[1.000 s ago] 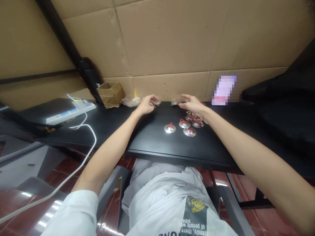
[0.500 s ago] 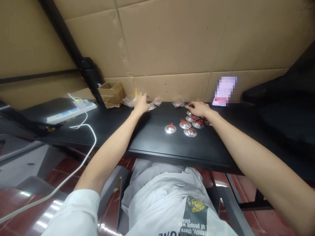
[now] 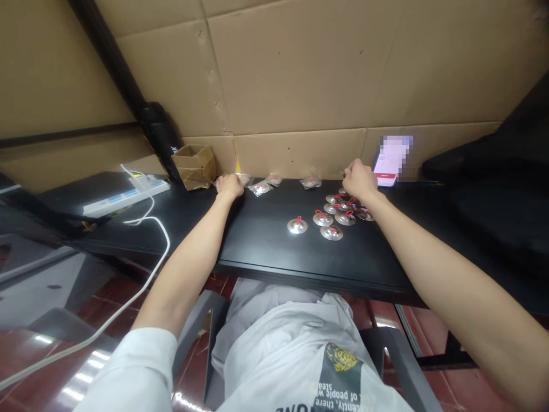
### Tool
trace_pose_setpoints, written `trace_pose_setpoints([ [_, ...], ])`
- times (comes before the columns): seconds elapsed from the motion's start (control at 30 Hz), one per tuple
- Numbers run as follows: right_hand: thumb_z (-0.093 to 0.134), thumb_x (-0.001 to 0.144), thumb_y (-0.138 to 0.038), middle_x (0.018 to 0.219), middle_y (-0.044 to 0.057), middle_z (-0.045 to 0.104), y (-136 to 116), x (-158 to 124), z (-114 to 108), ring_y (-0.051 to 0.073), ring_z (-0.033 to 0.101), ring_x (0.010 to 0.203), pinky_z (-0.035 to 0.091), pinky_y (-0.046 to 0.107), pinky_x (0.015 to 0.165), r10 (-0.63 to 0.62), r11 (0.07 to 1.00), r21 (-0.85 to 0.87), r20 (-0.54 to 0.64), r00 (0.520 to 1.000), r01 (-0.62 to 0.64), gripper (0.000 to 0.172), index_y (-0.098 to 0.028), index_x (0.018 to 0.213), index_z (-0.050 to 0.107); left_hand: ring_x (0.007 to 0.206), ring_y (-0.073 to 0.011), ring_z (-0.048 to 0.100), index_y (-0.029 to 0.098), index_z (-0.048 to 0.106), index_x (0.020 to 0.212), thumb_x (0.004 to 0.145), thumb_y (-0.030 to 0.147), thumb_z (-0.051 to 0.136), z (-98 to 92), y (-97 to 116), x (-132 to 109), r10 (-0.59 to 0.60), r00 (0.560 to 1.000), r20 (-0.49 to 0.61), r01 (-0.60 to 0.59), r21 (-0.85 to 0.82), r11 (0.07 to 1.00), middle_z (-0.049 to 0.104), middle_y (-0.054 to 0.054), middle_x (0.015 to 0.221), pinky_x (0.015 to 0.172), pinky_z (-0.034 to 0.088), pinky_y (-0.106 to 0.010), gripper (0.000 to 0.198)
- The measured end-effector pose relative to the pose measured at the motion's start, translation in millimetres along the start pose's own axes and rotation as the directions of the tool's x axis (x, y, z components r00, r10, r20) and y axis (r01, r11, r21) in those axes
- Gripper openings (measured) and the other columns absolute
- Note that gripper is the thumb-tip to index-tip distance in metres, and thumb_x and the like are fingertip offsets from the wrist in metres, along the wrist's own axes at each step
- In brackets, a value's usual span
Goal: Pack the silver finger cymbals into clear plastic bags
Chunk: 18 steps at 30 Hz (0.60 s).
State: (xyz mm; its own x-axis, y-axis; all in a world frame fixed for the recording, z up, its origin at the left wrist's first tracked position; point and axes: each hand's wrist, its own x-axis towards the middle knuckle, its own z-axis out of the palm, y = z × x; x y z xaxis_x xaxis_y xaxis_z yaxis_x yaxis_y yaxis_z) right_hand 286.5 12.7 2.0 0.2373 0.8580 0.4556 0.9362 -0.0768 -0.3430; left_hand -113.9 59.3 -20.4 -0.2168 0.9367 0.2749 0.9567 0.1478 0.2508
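Wall: brown cardboard sheets (image 3: 291,74) lining the far side, above a black counter (image 3: 261,254), with a red tile floor (image 3: 107,292) below the near edge.

Far left of the counter: a white power strip (image 3: 126,199) with a white cable (image 3: 160,240) trailing over the near edge; a small open cardboard box (image 3: 193,166) against the wall.

Far right of the counter: a phone (image 3: 389,162) propped against the wall, its screen pixelated.

Centre right: eight or so small metal finger cymbals (image 3: 297,226) with red loops, lying apart at the near side and overlapping in a loose cluster further back.

Along the far edge: small clear plastic bags (image 3: 260,189), spaced in a row, left of the cluster.

Left hand (image 3: 229,186): palm down at the far edge, at the left end of the bags and touching one; fingers (image 3: 223,182) curled, hold unclear.

Right hand (image 3: 360,178): raised just beyond the cluster, near the phone; fingers (image 3: 349,167) bunched, pointing away, and whether they pinch anything cannot be told.

Near foreground: white shirt (image 3: 291,355) between grey chair arms (image 3: 398,366).
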Motion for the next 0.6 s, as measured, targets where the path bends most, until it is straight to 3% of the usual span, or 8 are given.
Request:
trace_pose_setpoints([
  [0.17, 0.073, 0.090, -0.018, 0.120, 0.025, 0.075, 12.9, 5.7, -7.8, 0.042, 0.073, 0.113, 0.056, 0.052, 0.096, 0.071, 0.997, -0.039, 0.036, 0.997, -0.069, 0.049, -0.011, 0.138, 0.067, 0.130, -0.0412, 0.068, 0.016, 0.079, 0.122, 0.098, 0.028, 0.059, -3.3, -0.3, 0.5, -0.005, 0.994, -0.110, -0.005, -0.089, 0.996, 0.075, -0.023, 0.132, 0.106, 0.054, -0.050, 0.033],
  [0.33, 0.065, 0.090, -0.019, 0.113, 0.024, 0.078, 25.3, 14.1, -3.5, 0.042, 0.074, 0.114, 0.056, 0.049, 0.097, 0.037, 0.999, -0.015, 0.049, 0.998, -0.036, 0.026, -0.014, 0.110, 0.081, 0.118, -0.0375, 0.072, 0.021, 0.076, 0.114, 0.090, 0.021, 0.064, 0.6, -6.4, 8.1, -0.027, 0.970, -0.241, -0.033, -0.240, 0.970, 0.078, -0.017, 0.120, 0.105, 0.054, -0.050, 0.027],
  [0.47, 0.072, 0.082, -0.020, 0.100, 0.020, 0.080, 27.3, 16.3, 0.6, 0.040, 0.076, 0.108, 0.058, 0.044, 0.094, -0.030, 1.000, 0.004, 0.150, 0.988, 0.030, 0.016, -0.015, 0.093, 0.083, 0.111, -0.0307, 0.072, 0.020, 0.074, 0.105, 0.088, 0.020, 0.065, 3.6, -12.2, 15.0, 0.038, 0.936, -0.350, -0.176, -0.372, 0.911, 0.077, -0.013, 0.111, 0.106, 0.054, -0.046, 0.019],
  [0.6, 0.075, 0.069, -0.007, 0.095, 0.014, 0.082, 26.8, 15.7, 5.7, 0.034, 0.077, 0.101, 0.059, 0.039, 0.098, -0.109, 0.993, 0.053, 0.181, 0.977, 0.101, 0.021, -0.017, 0.086, 0.082, 0.095, -0.0248, 0.072, 0.017, 0.073, 0.097, 0.088, 0.020, 0.066, 2.4, -14.0, 20.6, 0.101, 0.899, -0.426, -0.313, -0.466, 0.827, 0.076, -0.012, 0.101, 0.098, 0.057, -0.040, 0.012],
])
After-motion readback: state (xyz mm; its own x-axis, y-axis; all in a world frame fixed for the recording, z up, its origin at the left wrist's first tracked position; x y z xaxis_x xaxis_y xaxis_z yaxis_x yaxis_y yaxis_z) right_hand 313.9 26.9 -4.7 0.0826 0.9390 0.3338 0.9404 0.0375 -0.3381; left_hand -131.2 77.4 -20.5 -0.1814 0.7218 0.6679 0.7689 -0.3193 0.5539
